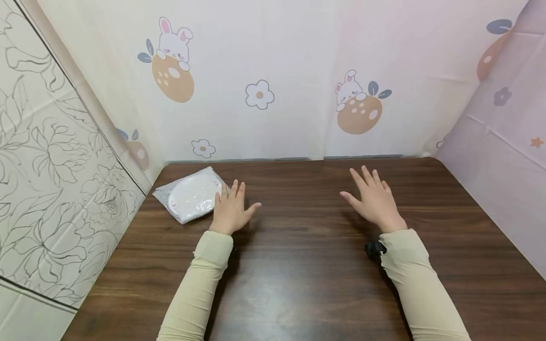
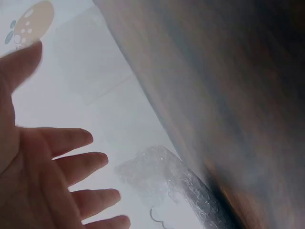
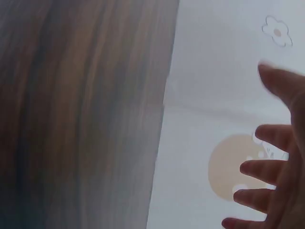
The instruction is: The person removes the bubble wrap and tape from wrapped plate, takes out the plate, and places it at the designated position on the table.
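Observation:
A clear plastic package (image 1: 195, 195) with a round white item inside lies on the table's back left. My left hand (image 1: 232, 211) hovers by its right edge, fingers spread and straight, overlapping the package in the head view. In the left wrist view the crinkled wrap (image 2: 157, 176) shows beyond the fingertips, and the palm (image 2: 33, 191) holds nothing. Over the right half of the table my right hand (image 1: 375, 203) is spread with straight fingers. The right wrist view shows that hand (image 3: 286, 167) bare, with only the tabletop and the curtain around it.
The brown wood-grain table (image 1: 298, 265) reaches back to a pale curtain (image 1: 298, 71) printed with rabbits and flowers. A floral panel (image 1: 55, 156) closes the left side, and a lilac sheet (image 1: 507, 142) hangs along the right. A black strap device (image 1: 375, 249) sits at the right wrist.

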